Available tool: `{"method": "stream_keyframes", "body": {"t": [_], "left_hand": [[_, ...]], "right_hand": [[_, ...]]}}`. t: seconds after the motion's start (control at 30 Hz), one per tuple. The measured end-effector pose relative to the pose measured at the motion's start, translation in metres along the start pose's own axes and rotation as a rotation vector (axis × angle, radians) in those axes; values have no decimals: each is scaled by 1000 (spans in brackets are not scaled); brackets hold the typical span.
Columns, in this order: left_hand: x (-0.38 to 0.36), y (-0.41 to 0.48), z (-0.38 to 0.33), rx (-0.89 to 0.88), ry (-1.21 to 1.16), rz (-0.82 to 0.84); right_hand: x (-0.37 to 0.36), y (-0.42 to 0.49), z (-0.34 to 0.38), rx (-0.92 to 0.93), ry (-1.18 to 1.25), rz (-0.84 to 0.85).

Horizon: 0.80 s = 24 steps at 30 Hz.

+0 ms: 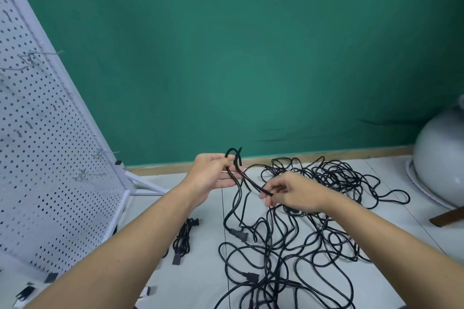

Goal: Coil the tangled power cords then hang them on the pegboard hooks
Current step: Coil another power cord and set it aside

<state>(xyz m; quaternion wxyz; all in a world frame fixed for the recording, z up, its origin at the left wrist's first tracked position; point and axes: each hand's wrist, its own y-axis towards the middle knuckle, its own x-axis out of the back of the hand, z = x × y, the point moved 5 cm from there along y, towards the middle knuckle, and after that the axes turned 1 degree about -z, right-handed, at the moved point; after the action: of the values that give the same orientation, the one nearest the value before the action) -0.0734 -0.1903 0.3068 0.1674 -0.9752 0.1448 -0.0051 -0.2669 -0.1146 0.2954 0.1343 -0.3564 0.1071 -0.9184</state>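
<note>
A big tangle of black power cords [301, 228] sprawls over the pale floor in front of me. My left hand [213, 175] pinches a small loop of one black cord [234, 158] lifted above the floor. My right hand [293, 193] pinches the same cord a little further along, near its lower bend. The cord's ends drop from my hands down to a plug [238, 232] on the floor. One coiled black cord [183, 238] lies to the left of the tangle. The white pegboard [45, 158] leans at the left, with bare wire hooks [89, 174].
A green wall with a wooden skirting board [326, 155] closes the back. At the right stands a large white rounded object [439, 158] with a wooden foot. The pegboard's white frame leg [145, 182] juts onto the floor. Small black parts [25, 292] lie at the bottom left.
</note>
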Motion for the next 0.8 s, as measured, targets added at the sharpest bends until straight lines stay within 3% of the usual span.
{"method": "stream_keyframes", "body": {"t": [0.1,0.17,0.27,0.33,0.47,0.53,0.8], "left_hand": [[7,1,4,-13,124,-28],[11,1,11,22,221,-31],[14,1,18,-13,774,-38],[7,-1,17,-119,961,-34],[-14,-16,-11,-474,720,-34],[-18,-18,-20,-551,607,-62],[-16,-22,-35,-476,177,-94]], "right_hand": [[18,1,-6,25,46,-186],[31,0,-7,31,243,-309],[41,-4,1,56,413,-444],[44,-6,10,108,490,-476],[42,-9,26,191,595,-443],[42,-10,29,216,628,-431],[39,-10,28,206,343,-524]]}}
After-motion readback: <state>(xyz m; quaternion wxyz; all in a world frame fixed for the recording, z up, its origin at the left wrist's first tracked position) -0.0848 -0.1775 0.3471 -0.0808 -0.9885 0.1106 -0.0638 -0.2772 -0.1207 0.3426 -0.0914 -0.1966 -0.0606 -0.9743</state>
